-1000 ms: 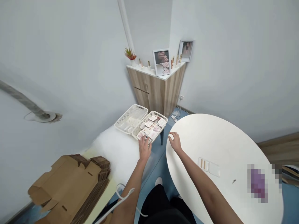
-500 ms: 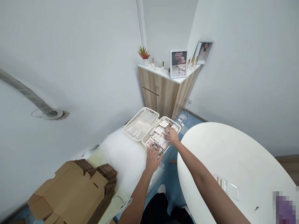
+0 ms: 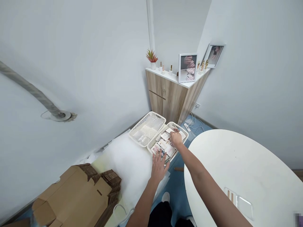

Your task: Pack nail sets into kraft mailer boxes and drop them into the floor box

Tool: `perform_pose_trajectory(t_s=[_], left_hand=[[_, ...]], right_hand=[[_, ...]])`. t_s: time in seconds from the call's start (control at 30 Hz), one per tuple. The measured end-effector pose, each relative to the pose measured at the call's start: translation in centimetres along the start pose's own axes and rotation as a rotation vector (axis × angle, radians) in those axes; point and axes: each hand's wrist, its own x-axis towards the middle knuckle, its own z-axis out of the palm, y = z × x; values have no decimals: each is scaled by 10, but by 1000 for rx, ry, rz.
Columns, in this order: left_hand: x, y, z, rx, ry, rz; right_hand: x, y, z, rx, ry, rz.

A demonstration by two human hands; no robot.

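A white perforated basket (image 3: 186, 133) holds several small flat cards or packets (image 3: 165, 136) with white and floral printing. My right hand (image 3: 175, 138) reaches in over them from the right, its fingers curled down among the packets; what they grip is hidden. At the near end of the same basket, my left hand (image 3: 159, 165) lies with fingers spread, its fingertips on the nearest packets and the rim. Beside it on the left, a second white basket (image 3: 139, 123) contains clear plastic packages (image 3: 142, 137).
White sheet material (image 3: 118, 151) lies beneath the baskets. Flattened cardboard boxes (image 3: 78, 192) are stacked at lower left. A round white table (image 3: 227, 157) on the right bears a clear plastic case (image 3: 245, 206). Behind stands a wooden cabinet (image 3: 170, 97) with framed pictures (image 3: 187, 67) and small bottles.
The fingers of my right hand have curled in more among the packets. My left hand stays at the basket's near end. The whole view has shifted slightly, moving the scene right and down.
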Motion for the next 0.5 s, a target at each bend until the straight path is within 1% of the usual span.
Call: perform_pose_trajectory(t_s=[0.1, 0.17, 0.27, 0.37, 0.43, 0.5], left_hand=[[1, 0, 0, -29, 10, -10], [1, -2, 0, -68, 30, -16], [2, -5, 2, -108, 49, -21], [6, -1, 5, -68, 72, -43], [10, 10, 9, -32, 93, -37], [17, 31, 14, -33, 94, 27]], right_hand=[[-8, 1, -11, 44, 16, 10], [-19, 3, -19, 162, 74, 17], [-42, 10, -31, 478, 214, 33], [-73, 23, -39, 890, 334, 77], [-97, 36, -45, 1152, 372, 141], [-124, 54, -52, 1336, 375, 216]])
